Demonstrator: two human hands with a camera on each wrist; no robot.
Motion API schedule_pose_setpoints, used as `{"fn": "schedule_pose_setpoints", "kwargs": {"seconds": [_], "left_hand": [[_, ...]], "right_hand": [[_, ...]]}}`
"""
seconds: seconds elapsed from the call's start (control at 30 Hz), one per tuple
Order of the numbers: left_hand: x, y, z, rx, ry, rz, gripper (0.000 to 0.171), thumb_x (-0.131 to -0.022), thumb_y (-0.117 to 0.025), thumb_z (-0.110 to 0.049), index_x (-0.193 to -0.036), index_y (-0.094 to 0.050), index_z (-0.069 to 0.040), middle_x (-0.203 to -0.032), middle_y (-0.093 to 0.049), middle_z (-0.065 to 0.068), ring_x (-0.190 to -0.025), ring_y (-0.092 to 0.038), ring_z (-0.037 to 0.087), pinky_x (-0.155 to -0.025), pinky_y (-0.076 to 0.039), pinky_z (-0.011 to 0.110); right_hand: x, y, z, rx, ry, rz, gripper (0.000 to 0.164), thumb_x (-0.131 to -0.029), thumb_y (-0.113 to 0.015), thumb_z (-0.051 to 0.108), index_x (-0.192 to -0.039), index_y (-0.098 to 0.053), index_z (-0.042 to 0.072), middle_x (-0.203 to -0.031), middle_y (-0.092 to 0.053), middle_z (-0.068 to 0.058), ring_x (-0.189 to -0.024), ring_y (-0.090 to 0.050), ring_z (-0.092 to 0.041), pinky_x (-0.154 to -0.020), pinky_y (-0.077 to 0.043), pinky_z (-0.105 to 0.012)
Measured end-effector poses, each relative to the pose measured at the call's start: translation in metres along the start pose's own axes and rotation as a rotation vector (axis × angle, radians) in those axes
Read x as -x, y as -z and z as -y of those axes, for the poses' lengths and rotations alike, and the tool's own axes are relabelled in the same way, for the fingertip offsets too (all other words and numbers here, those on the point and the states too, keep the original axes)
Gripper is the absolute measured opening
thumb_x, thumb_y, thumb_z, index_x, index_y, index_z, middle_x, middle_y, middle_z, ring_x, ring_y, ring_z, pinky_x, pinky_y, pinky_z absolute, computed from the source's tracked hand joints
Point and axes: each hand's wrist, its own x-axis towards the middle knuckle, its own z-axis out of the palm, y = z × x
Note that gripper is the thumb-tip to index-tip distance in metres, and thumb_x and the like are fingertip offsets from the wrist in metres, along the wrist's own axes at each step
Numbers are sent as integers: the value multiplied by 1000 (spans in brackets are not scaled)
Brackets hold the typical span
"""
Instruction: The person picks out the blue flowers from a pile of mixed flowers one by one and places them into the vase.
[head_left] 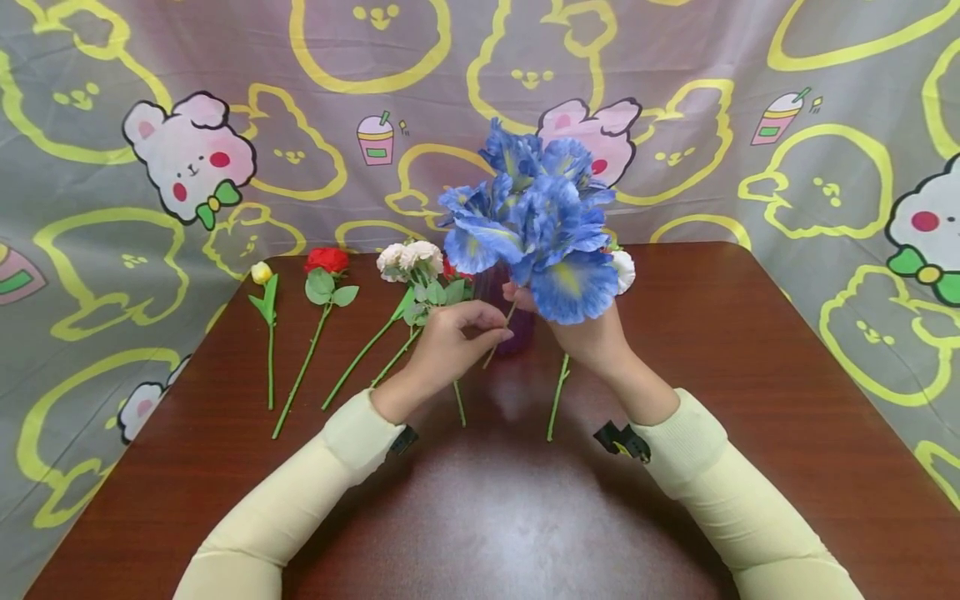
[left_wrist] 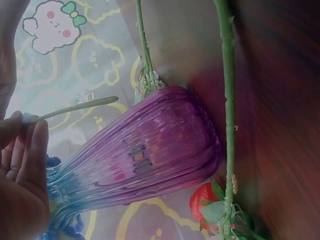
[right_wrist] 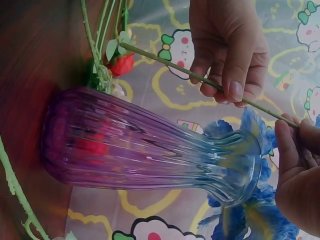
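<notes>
Both hands hold one thin green stem of the blue irises (head_left: pixel 555 225), whose large ruffled blooms with yellow centres spread above them. The left hand (head_left: pixel 461 333) pinches the stem (right_wrist: pixel 165 62) between thumb and fingers, its bare lower end sticking out below. Higher on the same stem, the right hand (head_left: pixel 592 329) grips with curled fingers, partly hidden behind the blooms in the head view. A ribbed glass vase (right_wrist: pixel 130 145), purple below and bluish at its flared mouth, stands upright on the table behind the hands. Blue petals overlap its mouth.
On the brown table (head_left: pixel 495 517) lie a pale yellow tulip (head_left: pixel 261 273), a red rose (head_left: pixel 327 260) and pale pink flowers (head_left: pixel 412 260) to the left. A white flower (head_left: pixel 624 271) lies right of the vase. A patterned cloth (head_left: pixel 322 192) hangs behind the table.
</notes>
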Motion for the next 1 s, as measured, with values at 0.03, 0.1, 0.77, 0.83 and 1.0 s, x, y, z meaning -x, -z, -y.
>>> {"fn": "schedule_pose_setpoints", "kwargs": {"seconds": [0.03, 0.1, 0.77, 0.83, 1.0], "left_hand": [[0, 0, 0, -2, -2, 0, 6, -73, -68, 4, -77, -64, 3, -74, -64, 11, -67, -59, 19, -62, -49, 27], [0, 0, 1, -4, 0, 4, 6, -73, -68, 3, -77, -64, 3, -74, -64, 11, -67, -59, 18, -63, -49, 27], [-10, 11, 50, -26, 81, -115, 36, -72, -74, -22, -97, -60, 1, -93, -62, 12, -86, -61, 22, -71, -49, 30], [-15, 14, 54, -68, 130, -137, 41, -70, -75, -26, -98, -58, 0, -94, -61, 11, -88, -59, 20, -74, -49, 29], [-26, 18, 67, -90, 235, -105, 51, -67, -76, -34, -106, -54, -9, -98, -56, 7, -92, -56, 14, -80, -46, 33]], "right_hand": [[0, 0, 0, -30, -21, 4, 19, -74, -62, -14, -92, -58, -12, -83, -62, -24, -81, -62, -22, -74, -48, -29], [1, 0, 0, -83, -62, 3, 21, -74, -61, -14, -94, -57, -12, -84, -61, -25, -80, -62, -25, -73, -49, -32], [-1, 16, 13, 10, -111, -76, 15, -81, -59, -4, -95, -60, -10, -87, -64, -15, -85, -62, -19, -75, -48, -30], [-1, 19, 15, 43, -104, -87, 16, -81, -60, -2, -95, -61, -9, -88, -64, -14, -85, -62, -17, -72, -48, -28], [-3, 22, 17, 26, -54, -114, 14, -80, -60, -6, -94, -62, -9, -87, -64, -16, -83, -62, -18, -70, -49, -27]]}}
